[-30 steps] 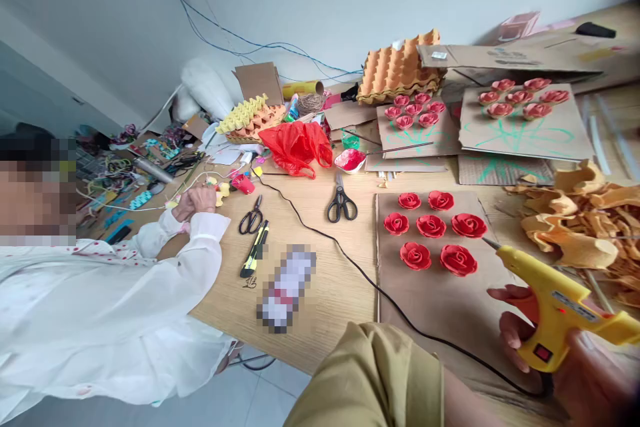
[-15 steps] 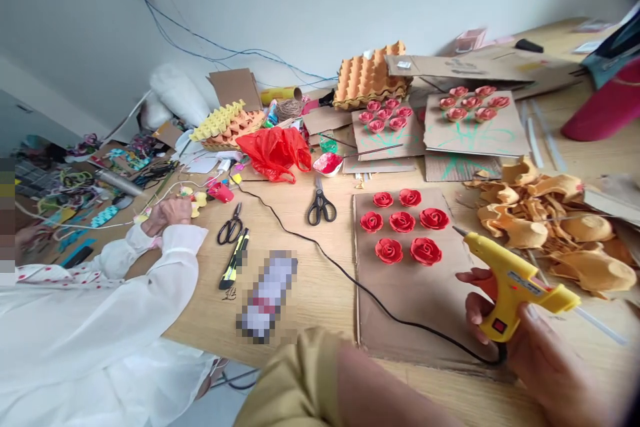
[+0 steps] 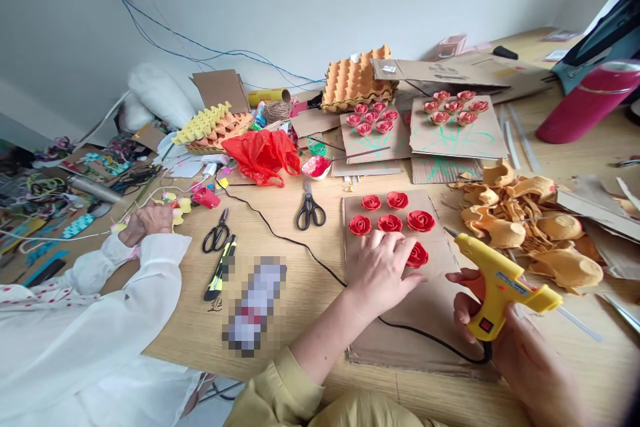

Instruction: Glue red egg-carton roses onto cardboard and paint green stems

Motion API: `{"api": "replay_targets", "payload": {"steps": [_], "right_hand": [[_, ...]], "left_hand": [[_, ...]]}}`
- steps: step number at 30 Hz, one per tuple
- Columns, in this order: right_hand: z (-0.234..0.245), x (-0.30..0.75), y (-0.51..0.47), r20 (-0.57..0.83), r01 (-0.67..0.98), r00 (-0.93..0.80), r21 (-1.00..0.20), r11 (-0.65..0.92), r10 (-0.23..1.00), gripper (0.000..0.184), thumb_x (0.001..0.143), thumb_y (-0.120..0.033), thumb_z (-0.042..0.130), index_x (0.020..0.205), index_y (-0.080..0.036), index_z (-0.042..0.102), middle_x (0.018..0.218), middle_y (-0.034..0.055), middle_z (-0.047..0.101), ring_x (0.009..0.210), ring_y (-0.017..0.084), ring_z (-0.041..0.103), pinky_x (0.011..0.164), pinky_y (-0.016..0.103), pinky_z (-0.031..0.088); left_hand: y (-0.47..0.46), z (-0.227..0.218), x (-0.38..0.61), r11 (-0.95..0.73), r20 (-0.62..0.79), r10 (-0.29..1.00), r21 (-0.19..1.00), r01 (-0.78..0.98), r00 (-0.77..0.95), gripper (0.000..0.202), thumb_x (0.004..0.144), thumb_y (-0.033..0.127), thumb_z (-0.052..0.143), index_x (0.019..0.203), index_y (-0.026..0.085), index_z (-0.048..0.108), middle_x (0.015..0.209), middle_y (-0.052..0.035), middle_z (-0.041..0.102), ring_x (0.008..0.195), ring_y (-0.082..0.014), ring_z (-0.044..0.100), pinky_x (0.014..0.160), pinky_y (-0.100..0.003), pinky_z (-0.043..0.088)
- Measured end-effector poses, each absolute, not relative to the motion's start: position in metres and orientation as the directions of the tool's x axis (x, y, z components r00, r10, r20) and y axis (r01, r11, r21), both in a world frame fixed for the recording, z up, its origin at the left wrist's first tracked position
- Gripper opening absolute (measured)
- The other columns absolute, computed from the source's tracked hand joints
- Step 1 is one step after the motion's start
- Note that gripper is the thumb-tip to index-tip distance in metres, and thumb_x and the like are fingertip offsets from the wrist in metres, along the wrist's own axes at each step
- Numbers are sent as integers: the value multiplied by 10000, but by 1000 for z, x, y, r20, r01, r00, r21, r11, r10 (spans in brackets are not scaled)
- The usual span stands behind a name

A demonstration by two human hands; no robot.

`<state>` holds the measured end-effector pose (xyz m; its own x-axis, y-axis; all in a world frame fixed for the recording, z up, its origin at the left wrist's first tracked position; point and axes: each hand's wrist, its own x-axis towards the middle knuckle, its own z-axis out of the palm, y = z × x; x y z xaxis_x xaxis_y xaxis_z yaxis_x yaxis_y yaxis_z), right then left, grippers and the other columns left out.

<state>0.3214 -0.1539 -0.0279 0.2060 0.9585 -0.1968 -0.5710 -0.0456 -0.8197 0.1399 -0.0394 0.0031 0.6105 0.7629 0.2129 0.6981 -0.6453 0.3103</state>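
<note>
My left hand [image 3: 384, 270] lies over the lower part of a cardboard sheet [image 3: 385, 340], its fingers bent a little and the thumb apart. It hides the lower-left red paper rose; its fingertips reach the middle roses. Other red roses [image 3: 420, 221] stand in rows on the sheet, and one rose [image 3: 417, 255] shows beside the index finger. In my right hand [image 3: 510, 340], closed round the handle, is a yellow hot glue gun [image 3: 500, 287], its nozzle pointing left toward the roses. A black cord [image 3: 430, 332] runs from it across the sheet, under my left forearm.
Torn orange egg-carton pieces [image 3: 545, 227] lie right of the sheet. Black scissors [image 3: 310, 210], a yellow cutter [image 3: 220, 270] and a blurred rectangular item [image 3: 256, 307] are to the left. A person in white sleeves [image 3: 160, 280] works at far left. Finished rose boards [image 3: 453, 140] stand behind.
My left hand has come up from the bottom edge onto the roses, covering the lower-left one. The right hand keeps the glue gun in place; the view has shifted slightly.
</note>
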Motion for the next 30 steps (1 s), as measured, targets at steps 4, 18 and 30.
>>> {"api": "replay_targets", "payload": {"steps": [4, 18, 30], "right_hand": [[-29, 323, -155, -158, -494, 178, -868, -51, 971, 473, 881, -571, 573, 1231, -266, 659, 1004, 104, 660, 603, 201, 519, 439, 334, 448], [-24, 318, -155, -177, -507, 184, -859, -61, 967, 460, 854, -560, 606, 1243, -318, 642, 1226, 106, 640, 593, 184, 491, 424, 332, 429], [-9, 309, -154, -215, -545, 233, -837, -56, 948, 480, 838, -560, 639, 1250, -314, 651, 1233, 104, 642, 630, 187, 511, 434, 309, 428]], "left_hand": [[-38, 3, 148, -655, 167, 755, 245, 714, 634, 645, 819, 530, 731, 1349, 232, 517, 1255, -94, 628, 1148, -314, 520, 932, -482, 446], [-33, -14, 153, -650, 210, 759, 288, 703, 616, 552, 870, 516, 673, 1326, 233, 539, 1217, -86, 652, 1149, -304, 519, 966, -506, 425], [-32, 2, 116, -540, 369, 837, 434, 721, 404, 353, 921, 406, 637, 1234, 250, 595, 1237, -51, 678, 1152, -252, 571, 982, -437, 423]]}}
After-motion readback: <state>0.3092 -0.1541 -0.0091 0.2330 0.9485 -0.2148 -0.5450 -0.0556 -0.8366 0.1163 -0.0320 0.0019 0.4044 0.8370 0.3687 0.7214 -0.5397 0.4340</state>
